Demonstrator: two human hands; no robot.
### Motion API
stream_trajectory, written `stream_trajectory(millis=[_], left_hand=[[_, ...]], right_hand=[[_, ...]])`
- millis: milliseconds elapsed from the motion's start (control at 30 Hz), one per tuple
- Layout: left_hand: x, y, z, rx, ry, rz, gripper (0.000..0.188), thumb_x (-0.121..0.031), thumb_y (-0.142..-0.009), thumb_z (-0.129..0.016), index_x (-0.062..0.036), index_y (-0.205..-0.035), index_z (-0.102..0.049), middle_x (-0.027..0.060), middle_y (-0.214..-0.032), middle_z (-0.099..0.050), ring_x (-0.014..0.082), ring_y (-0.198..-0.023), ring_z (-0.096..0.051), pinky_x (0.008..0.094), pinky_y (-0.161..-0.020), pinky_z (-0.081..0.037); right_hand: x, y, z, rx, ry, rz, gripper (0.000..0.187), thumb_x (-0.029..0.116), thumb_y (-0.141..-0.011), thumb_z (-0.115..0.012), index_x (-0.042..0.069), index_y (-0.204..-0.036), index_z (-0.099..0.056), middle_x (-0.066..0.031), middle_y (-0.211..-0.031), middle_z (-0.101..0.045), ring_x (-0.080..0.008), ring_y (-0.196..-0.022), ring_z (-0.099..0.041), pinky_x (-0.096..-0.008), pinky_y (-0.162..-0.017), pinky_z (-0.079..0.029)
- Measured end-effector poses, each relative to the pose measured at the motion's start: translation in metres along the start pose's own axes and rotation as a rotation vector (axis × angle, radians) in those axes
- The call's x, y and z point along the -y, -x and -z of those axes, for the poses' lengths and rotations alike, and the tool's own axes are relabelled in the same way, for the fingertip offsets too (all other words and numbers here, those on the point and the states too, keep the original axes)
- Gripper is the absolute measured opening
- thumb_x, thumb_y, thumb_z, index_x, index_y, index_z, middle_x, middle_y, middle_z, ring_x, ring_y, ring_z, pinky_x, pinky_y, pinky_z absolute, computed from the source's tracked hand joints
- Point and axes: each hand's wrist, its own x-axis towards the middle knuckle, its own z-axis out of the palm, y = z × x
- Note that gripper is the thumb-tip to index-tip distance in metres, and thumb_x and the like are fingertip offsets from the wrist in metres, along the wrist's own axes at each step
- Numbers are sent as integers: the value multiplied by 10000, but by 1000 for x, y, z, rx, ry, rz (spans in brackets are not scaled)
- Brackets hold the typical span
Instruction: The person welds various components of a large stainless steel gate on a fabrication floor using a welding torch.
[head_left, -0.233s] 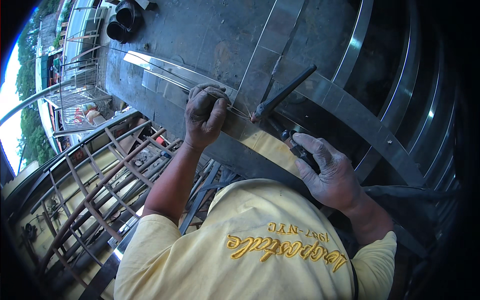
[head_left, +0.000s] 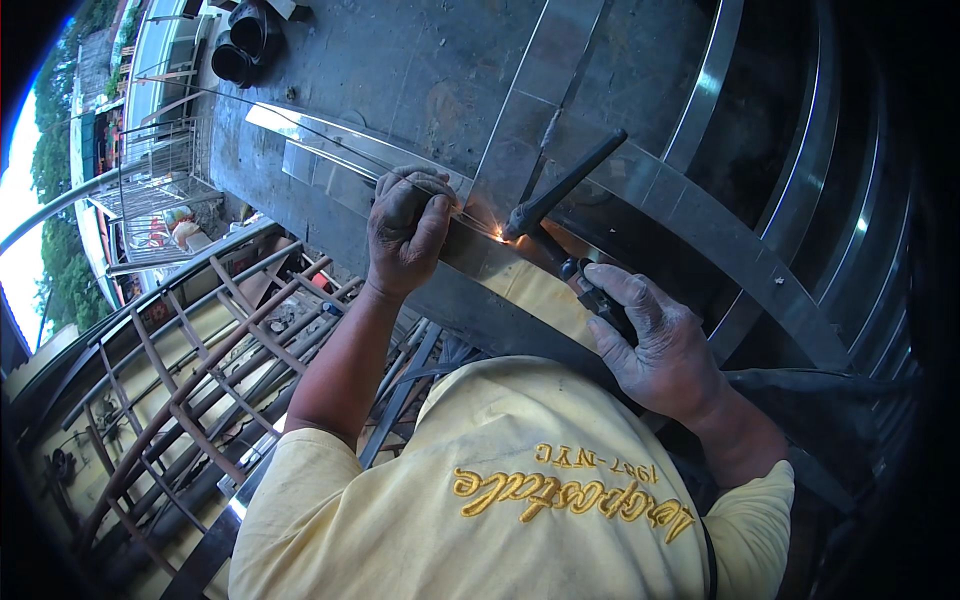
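My right hand (head_left: pixel 660 350) is wrapped round the handle of a black TIG welding torch (head_left: pixel 572 182); its long back cap points up and to the right. A small bright orange glow (head_left: pixel 498 234) shows at the torch's tip, on a shiny flat metal bar (head_left: pixel 475 250). My left hand (head_left: pixel 408 230) is closed, fingers curled, on a thin filler rod (head_left: pixel 300 130). The rod trails away to the upper left, and its other end runs toward the glow. The left hand rests at or just above the bar; contact is hard to tell.
Curved and straight shiny metal bars (head_left: pixel 700 215) lie across the dark worktable (head_left: pixel 400 60). Two black round objects (head_left: pixel 245 45) stand at the far left. A rusty rod frame (head_left: pixel 200 370) lies to the left below table height. A dark sleeve or cable (head_left: pixel 810 388) runs off right.
A bright orange glow has appeared at the torch's tip, where there was none. The torch head has shifted very slightly left; my left hand is almost unchanged.
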Motion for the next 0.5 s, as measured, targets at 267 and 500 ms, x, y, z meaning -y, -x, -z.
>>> stream_trajectory(millis=[267, 500], left_hand=[[-1, 0, 0, 5, 10, 14, 144, -91, -915, -559, -22, -859, -673, 71, -893, -658, 267, -1058, -573, 406, -960, -439], [-1, 1, 0, 5, 4, 28, 139, -86, -915, -560, -21, -867, -673, 75, -916, -658, 267, -1061, -572, 399, -961, -438]], right_hand=[[1, 4, -3, -42, -48, -36, 514, 24, -913, -659, 64, -1394, -486, -213, -1151, -654, -385, -1031, -691, -403, -836, -579], [2, 2, -1, -6, -57, -45, 495, 25, -909, -663, 64, -1378, -512, -206, -1134, -660, -388, -1016, -693, -399, -827, -581]])
